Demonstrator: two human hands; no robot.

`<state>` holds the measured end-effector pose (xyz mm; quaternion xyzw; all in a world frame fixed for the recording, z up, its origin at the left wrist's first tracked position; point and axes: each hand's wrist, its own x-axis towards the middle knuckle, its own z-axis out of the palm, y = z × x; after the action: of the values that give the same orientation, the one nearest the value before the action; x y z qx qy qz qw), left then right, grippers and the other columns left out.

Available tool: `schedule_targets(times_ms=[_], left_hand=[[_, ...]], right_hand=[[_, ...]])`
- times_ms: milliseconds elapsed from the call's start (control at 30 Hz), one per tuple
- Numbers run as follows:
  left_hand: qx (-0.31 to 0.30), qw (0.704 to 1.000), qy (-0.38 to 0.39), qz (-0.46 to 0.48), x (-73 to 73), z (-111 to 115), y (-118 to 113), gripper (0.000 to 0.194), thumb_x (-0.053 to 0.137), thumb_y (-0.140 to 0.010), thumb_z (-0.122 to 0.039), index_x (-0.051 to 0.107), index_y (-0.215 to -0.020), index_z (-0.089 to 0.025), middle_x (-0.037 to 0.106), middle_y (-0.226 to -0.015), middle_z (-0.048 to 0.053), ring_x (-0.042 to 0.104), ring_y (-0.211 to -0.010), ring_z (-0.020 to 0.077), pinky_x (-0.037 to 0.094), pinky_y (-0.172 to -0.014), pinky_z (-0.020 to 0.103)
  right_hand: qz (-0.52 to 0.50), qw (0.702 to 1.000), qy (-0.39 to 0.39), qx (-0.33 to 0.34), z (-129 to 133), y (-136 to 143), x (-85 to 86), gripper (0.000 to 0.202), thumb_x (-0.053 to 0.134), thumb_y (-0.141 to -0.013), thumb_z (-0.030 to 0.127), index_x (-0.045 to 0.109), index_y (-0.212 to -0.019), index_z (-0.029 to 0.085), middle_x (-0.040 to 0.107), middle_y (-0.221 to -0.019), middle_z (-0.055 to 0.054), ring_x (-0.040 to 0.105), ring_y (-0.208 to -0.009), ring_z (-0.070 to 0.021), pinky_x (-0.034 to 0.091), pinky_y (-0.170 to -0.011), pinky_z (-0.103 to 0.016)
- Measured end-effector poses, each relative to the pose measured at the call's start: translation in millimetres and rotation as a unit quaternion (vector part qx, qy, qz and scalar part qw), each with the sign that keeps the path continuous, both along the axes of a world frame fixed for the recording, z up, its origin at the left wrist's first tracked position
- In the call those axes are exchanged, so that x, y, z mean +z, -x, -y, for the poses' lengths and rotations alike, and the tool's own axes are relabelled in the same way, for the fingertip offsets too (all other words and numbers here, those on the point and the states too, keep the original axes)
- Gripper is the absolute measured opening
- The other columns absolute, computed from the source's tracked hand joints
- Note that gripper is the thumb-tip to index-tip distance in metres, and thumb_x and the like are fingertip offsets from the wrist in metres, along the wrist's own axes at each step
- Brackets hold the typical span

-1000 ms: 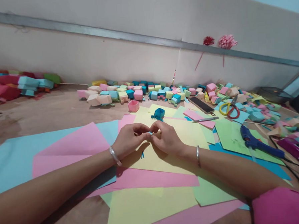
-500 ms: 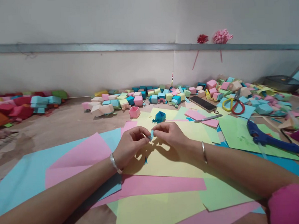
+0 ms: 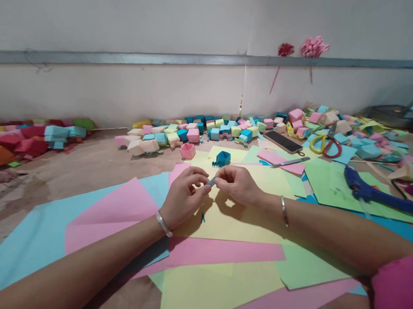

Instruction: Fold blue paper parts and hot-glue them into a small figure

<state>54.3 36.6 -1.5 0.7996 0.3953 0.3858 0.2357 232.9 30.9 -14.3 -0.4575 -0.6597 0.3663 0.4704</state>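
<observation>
A small light-blue paper strip (image 3: pixel 212 181) is pinched between my two hands above a pale yellow sheet. My left hand (image 3: pixel 187 192) grips its left end with thumb and fingers. At its other end, my right hand (image 3: pixel 238 184) holds it between thumb and forefinger. Just beyond the hands sits a dark-blue folded paper piece (image 3: pixel 222 158) with a jagged edge on its left. A pink open paper box (image 3: pixel 188 151) stands to its left. Thin blue paper slivers (image 3: pixel 203 218) lie on the yellow sheet (image 3: pixel 255 223) below my hands.
Several coloured paper boxes (image 3: pixel 192 136) line the wall. To the right lie a phone (image 3: pixel 282 142), scissors (image 3: pixel 325 147), a metal blade-like tool (image 3: pixel 295 161) and a blue glue gun (image 3: pixel 376 194). Pink (image 3: pixel 109 224) and light-blue sheets (image 3: pixel 27 233) spread out at the left.
The hands have turned slightly and the strip now shows more clearly as a slanted piece between the fingertips. The camera view has shifted a little.
</observation>
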Motion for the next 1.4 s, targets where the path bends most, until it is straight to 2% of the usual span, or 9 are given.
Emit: schedule_targets(times_ms=[67, 200, 367, 533, 767, 1000, 1200, 1400], left_hand=[[-0.001, 1.000, 0.004, 0.001, -0.1, 1, -1, 0.013, 0.062, -0.080, -0.024, 0.066, -0.070, -0.017, 0.061, -0.096, 0.008, 0.058, -0.083, 0.0163, 0.045, -0.055, 0.023], [-0.005, 1.000, 0.016, 0.016, 0.4, 6, -3, 0.013, 0.061, -0.079, -0.022, 0.067, -0.068, -0.018, 0.061, -0.092, 0.007, 0.058, -0.083, 0.0167, 0.043, -0.056, 0.024], [0.003, 0.998, 0.041, 0.041, 1.3, 12, -5, 0.015, 0.061, -0.079, -0.022, 0.068, -0.066, -0.018, 0.060, -0.087, 0.006, 0.059, -0.080, 0.0164, 0.045, -0.062, 0.026], [0.008, 0.997, 0.047, 0.060, 0.6, 13, -5, 0.014, 0.063, -0.077, -0.022, 0.070, -0.066, -0.019, 0.061, -0.085, 0.005, 0.059, -0.078, 0.0164, 0.046, -0.065, 0.027], [0.010, 0.999, 0.006, 0.052, 1.0, 15, -3, 0.014, 0.062, -0.076, -0.018, 0.069, -0.064, -0.018, 0.060, -0.079, 0.005, 0.057, -0.074, 0.0159, 0.043, -0.060, 0.027], [0.001, 0.998, -0.044, 0.040, -1.7, 18, -2, 0.016, 0.062, -0.078, -0.016, 0.068, -0.063, -0.018, 0.060, -0.076, 0.005, 0.056, -0.071, 0.0154, 0.044, -0.060, 0.027], [0.013, 0.998, -0.033, 0.050, -1.3, 18, -4, 0.016, 0.062, -0.077, -0.016, 0.068, -0.062, -0.019, 0.059, -0.074, 0.005, 0.057, -0.072, 0.0160, 0.045, -0.061, 0.028], [0.051, 0.993, 0.039, 0.096, 0.8, 21, -5, 0.015, 0.064, -0.072, -0.019, 0.070, -0.059, -0.019, 0.059, -0.075, 0.004, 0.057, -0.070, 0.0156, 0.046, -0.060, 0.028]], right_hand=[[0.074, 0.994, -0.076, -0.022, 1, 0, -0.3, 0.008, 0.057, -0.073, 0.020, 0.057, -0.066, 0.017, 0.058, -0.062, 0.002, 0.049, -0.057, -0.0093, 0.038, -0.054, -0.022], [0.195, 0.949, -0.237, -0.072, 2, 2, -3.7, 0.012, 0.054, -0.074, 0.016, 0.051, -0.063, 0.018, 0.053, -0.060, 0.002, 0.046, -0.058, -0.0106, 0.034, -0.055, -0.024], [0.247, 0.911, -0.315, -0.101, 5, 8, -10.1, 0.015, 0.052, -0.077, 0.015, 0.047, -0.064, 0.020, 0.053, -0.060, 0.000, 0.047, -0.058, -0.0128, 0.034, -0.055, -0.025], [0.267, 0.897, -0.338, -0.096, 10, 10, -10.1, 0.018, 0.050, -0.077, 0.013, 0.044, -0.063, 0.021, 0.053, -0.061, -0.001, 0.048, -0.060, -0.0143, 0.035, -0.057, -0.026], [0.188, 0.924, -0.331, -0.040, 15, 8, -4.1, 0.020, 0.053, -0.080, 0.013, 0.048, -0.062, 0.020, 0.049, -0.057, 0.001, 0.045, -0.055, -0.0121, 0.034, -0.054, -0.025], [0.191, 0.929, -0.317, 0.007, 12, 4, -5.0, 0.019, 0.052, -0.086, 0.016, 0.059, -0.068, 0.019, 0.058, -0.064, -0.003, 0.054, -0.063, -0.0151, 0.042, -0.059, -0.027], [0.246, 0.901, -0.357, 0.004, 10, 4, -10.2, 0.020, 0.050, -0.088, 0.012, 0.061, -0.073, 0.017, 0.060, -0.069, -0.006, 0.054, -0.067, -0.0166, 0.042, -0.061, -0.027], [0.319, 0.872, -0.371, -0.006, 14, 7, -8.5, 0.021, 0.045, -0.090, 0.011, 0.061, -0.077, 0.016, 0.060, -0.072, -0.006, 0.054, -0.070, -0.0176, 0.042, -0.063, -0.028]])
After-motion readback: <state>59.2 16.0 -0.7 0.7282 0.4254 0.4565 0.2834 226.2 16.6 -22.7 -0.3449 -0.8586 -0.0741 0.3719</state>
